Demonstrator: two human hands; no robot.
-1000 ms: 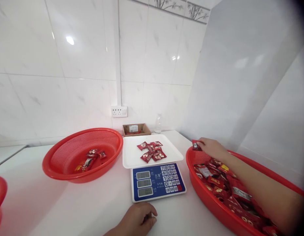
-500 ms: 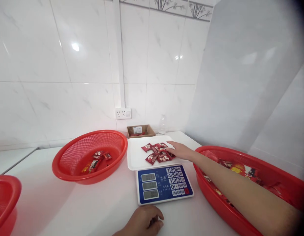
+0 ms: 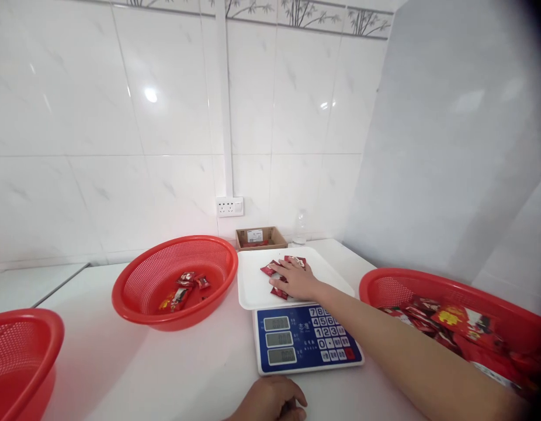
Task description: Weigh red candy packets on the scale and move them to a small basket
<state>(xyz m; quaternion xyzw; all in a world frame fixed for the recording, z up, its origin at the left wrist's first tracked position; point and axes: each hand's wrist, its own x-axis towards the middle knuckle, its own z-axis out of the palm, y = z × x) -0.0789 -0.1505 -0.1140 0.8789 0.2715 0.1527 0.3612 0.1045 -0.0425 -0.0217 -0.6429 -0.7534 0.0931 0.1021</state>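
Head: right hand (image 3: 299, 282) spread over red packets (image 3: 297, 259), likely to bunch them on scale tray (image 3: 253, 280); left hand (image 3: 273, 399) loosely curled.

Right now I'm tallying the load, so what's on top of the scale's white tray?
Small red packets lie on the white tray, the right hand spread over some. What the hand covers is hidden, so the full count can't be seen.

Wht table (image 3: 178, 368) w/ 3 red baskets (image 3: 163, 263), elec. scale (image 3: 303, 339), cardbd. box (image 3: 255, 235) & clr. btl. (image 3: 300, 229) at back
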